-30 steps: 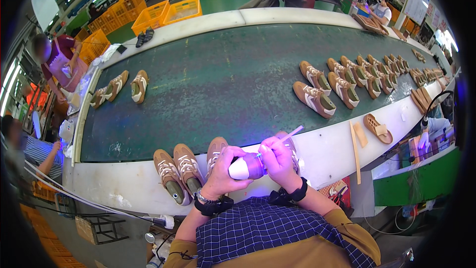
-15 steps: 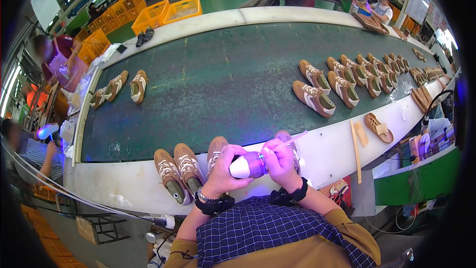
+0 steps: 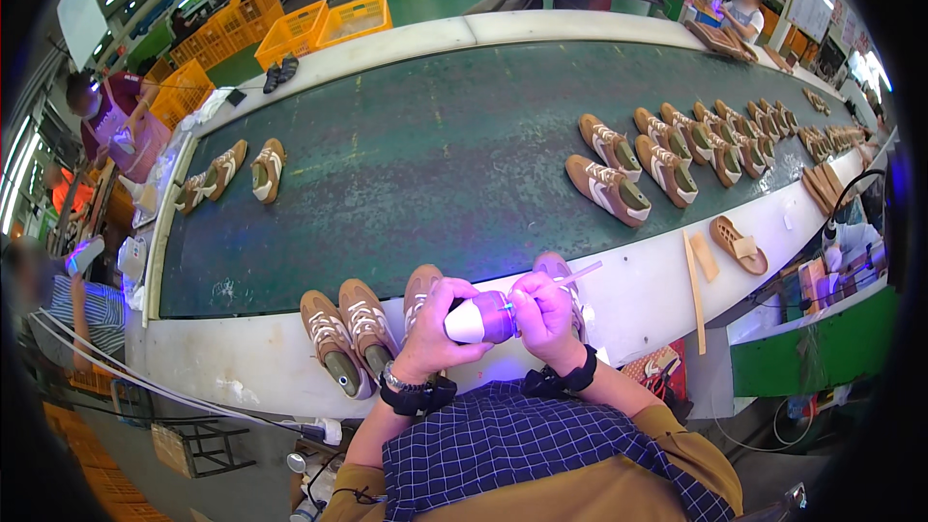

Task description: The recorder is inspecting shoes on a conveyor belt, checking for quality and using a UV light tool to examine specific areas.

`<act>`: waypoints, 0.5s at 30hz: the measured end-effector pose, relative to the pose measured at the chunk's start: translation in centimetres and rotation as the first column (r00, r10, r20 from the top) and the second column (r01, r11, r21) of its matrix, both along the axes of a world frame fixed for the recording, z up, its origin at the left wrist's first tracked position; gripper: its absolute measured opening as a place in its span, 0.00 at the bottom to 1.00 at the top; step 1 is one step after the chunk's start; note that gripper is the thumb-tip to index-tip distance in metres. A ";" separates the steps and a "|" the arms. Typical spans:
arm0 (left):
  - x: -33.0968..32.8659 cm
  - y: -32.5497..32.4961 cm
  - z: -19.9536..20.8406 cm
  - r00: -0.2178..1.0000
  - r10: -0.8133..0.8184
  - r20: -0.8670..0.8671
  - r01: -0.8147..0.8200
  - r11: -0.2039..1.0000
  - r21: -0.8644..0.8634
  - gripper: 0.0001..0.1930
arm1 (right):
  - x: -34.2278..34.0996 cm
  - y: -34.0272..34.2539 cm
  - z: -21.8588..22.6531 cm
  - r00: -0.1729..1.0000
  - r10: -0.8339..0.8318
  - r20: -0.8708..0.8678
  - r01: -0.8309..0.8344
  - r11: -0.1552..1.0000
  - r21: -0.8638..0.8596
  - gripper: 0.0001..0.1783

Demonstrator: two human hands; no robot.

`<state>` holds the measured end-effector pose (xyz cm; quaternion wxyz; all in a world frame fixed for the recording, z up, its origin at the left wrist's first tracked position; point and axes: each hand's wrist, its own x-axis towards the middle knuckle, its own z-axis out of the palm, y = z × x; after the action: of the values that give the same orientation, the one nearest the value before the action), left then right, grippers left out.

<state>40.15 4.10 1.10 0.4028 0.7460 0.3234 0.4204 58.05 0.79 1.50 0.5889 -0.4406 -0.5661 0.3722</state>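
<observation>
My left hand is wrapped round what looks like a shoe, seen end-on, its pale side toward my palm and the rest lit purple. Close against its right side, my right hand is closed on a thin pale stick that sticks out up and to the right. Its other end is hidden by the fingers, and a small bright blue spot shows there. Beside my left hand stand two brown sneakers and another brown sneaker, partly covered. Behind my right hand, one more sneaker is mostly hidden.
Beyond the white ledge lies a green belt bearing rows of brown sneakers. A sandal-like sole and a wooden strip lie on the ledge at right. White cables run at left. Co-workers sit at both ends.
The sneakers on the belt have shifted very slightly left. My hands have hardly moved and keep hold of the shoe and stick. At far left, a co-worker's pale lit object has tilted.
</observation>
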 end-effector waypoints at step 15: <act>0.6 0.3 0.0 0.999 0.008 0.041 -0.007 1.000 -0.022 0.31 | 0.4 -0.3 0.1 1.000 -0.006 -0.011 0.007 0.999 0.044 0.04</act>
<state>40.80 4.39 1.07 0.4161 0.7314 0.3223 0.4336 58.47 0.53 1.59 0.6026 -0.4274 -0.5696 0.3602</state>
